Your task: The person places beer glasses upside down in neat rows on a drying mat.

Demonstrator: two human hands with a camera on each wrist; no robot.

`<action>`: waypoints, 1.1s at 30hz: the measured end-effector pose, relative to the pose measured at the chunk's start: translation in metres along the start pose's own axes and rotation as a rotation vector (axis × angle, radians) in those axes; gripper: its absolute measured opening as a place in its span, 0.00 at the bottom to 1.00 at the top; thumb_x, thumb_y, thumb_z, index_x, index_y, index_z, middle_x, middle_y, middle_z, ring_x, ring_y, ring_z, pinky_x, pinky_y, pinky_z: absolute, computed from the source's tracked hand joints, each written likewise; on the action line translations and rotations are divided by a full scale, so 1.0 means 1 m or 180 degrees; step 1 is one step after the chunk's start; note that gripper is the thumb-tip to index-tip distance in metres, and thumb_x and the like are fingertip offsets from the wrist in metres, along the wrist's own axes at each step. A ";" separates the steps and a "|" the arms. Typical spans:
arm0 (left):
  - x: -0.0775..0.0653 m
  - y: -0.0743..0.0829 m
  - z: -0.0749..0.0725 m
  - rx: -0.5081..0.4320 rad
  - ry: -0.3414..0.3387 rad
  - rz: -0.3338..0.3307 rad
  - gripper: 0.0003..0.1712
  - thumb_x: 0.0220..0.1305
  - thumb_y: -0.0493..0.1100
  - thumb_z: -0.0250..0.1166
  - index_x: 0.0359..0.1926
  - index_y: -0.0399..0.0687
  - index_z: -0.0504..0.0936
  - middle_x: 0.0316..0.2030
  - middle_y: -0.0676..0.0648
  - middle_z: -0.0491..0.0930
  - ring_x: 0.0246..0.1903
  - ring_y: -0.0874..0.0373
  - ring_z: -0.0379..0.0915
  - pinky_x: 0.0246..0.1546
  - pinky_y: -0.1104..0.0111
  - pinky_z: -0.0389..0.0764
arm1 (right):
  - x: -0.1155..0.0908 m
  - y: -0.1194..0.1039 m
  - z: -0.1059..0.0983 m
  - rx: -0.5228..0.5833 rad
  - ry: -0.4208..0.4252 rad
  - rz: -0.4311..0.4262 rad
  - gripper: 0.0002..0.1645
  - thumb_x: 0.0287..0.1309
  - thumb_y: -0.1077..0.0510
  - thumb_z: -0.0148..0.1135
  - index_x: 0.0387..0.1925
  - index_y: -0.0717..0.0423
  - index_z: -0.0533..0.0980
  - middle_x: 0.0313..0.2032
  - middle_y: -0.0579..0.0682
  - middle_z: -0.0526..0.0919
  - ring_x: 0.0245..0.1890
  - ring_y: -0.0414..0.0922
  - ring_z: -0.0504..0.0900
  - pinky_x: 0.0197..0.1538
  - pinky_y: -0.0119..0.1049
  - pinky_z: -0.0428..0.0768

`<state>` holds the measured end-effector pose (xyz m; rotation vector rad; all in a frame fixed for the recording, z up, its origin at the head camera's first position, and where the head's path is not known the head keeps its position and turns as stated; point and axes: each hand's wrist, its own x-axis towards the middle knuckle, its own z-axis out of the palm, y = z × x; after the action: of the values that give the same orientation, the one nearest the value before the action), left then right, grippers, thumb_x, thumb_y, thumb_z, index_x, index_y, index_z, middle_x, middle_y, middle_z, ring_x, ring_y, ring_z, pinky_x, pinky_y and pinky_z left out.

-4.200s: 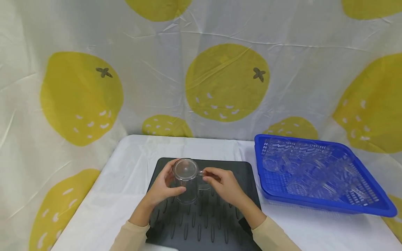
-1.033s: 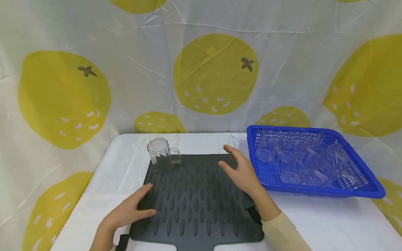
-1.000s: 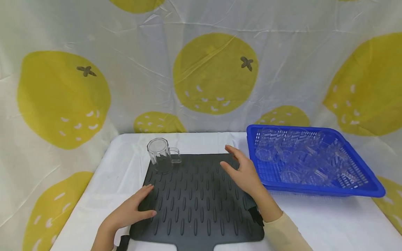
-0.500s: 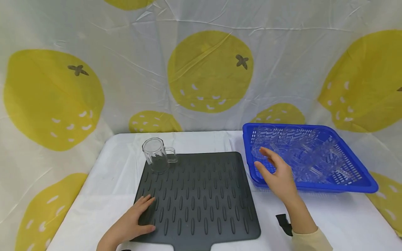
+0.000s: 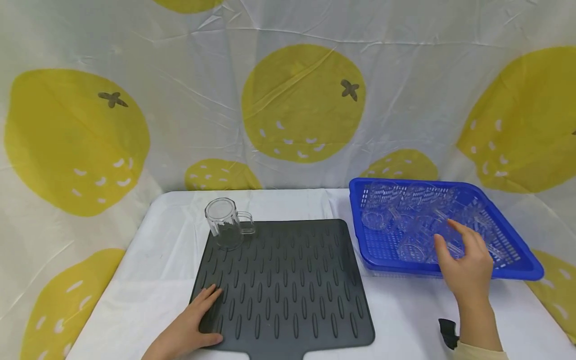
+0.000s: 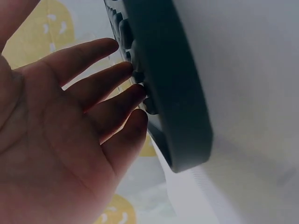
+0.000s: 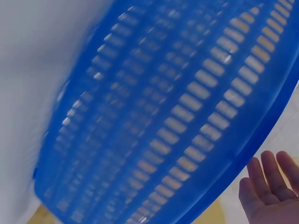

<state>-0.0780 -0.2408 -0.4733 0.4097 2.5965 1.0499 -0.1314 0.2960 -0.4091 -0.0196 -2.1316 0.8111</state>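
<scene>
Mug (image 5: 228,229) stands at the 11 o'clock corner of the mat (image 5: 288,292), likely out of the way, while your left hand (image 5: 189,325) lies loosely spread at 7 o'clock, perhaps steadying it. Your empty right hand (image 5: 470,267), thumb and fingers parted, hangs over the near side of the 2 o'clock basket (image 5: 396,268), which fences in crowded glasses (image 5: 416,227).

Fruit-print curtain (image 5: 193,115) and white-covered table (image 5: 157,245) suggest a makeshift set.

Got a glass mug (image 5: 228,227) on the far-left corner of this dark mat (image 5: 288,285), left grip (image 5: 188,324) at the near-left one, right grip (image 5: 470,267) by the front rim of a blue basket (image 5: 396,267) of clear glassware (image 5: 414,225).
</scene>
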 end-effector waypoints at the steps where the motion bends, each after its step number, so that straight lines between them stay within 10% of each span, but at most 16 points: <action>1: -0.001 0.001 0.000 0.0020 0.0010 0.0005 0.57 0.46 0.53 0.78 0.72 0.36 0.60 0.71 0.30 0.51 0.69 0.26 0.39 0.59 0.33 0.55 | -0.001 0.004 -0.003 -0.0067 -0.0008 0.0126 0.25 0.55 0.66 0.65 0.56 0.67 0.76 0.51 0.67 0.78 0.56 0.66 0.73 0.65 0.48 0.65; 8: -0.001 0.003 0.001 0.0088 0.0024 -0.0017 0.57 0.46 0.53 0.78 0.72 0.36 0.61 0.72 0.31 0.52 0.69 0.27 0.41 0.59 0.34 0.57 | -0.007 0.022 -0.014 -0.0310 -0.0198 0.0840 0.25 0.64 0.61 0.60 0.62 0.61 0.73 0.57 0.62 0.77 0.62 0.48 0.70 0.60 0.19 0.58; 14: -0.002 0.000 0.001 0.0054 -0.0044 0.0008 0.56 0.47 0.52 0.77 0.72 0.34 0.60 0.72 0.30 0.52 0.69 0.26 0.42 0.58 0.34 0.59 | -0.005 0.030 -0.021 -0.0458 -0.0526 0.1166 0.26 0.66 0.59 0.57 0.64 0.60 0.70 0.57 0.61 0.77 0.61 0.55 0.72 0.60 0.19 0.58; 21: -0.002 -0.002 0.001 -0.0041 -0.0131 -0.0104 0.55 0.48 0.54 0.77 0.71 0.35 0.61 0.73 0.32 0.48 0.69 0.26 0.39 0.58 0.34 0.59 | -0.002 0.039 -0.028 -0.0598 -0.1171 0.1133 0.29 0.68 0.57 0.54 0.65 0.70 0.65 0.55 0.72 0.74 0.56 0.69 0.70 0.58 0.65 0.66; 33: -0.001 -0.002 0.000 -0.0047 -0.0118 -0.0029 0.54 0.50 0.55 0.76 0.71 0.35 0.62 0.73 0.32 0.48 0.69 0.26 0.39 0.58 0.33 0.58 | 0.003 0.045 -0.023 -0.0811 -0.1819 0.0987 0.34 0.69 0.50 0.55 0.62 0.75 0.63 0.54 0.76 0.72 0.51 0.73 0.70 0.49 0.69 0.68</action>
<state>-0.0775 -0.2425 -0.4747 0.4095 2.5541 1.0478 -0.1285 0.3450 -0.4211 -0.2890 -2.8135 0.7764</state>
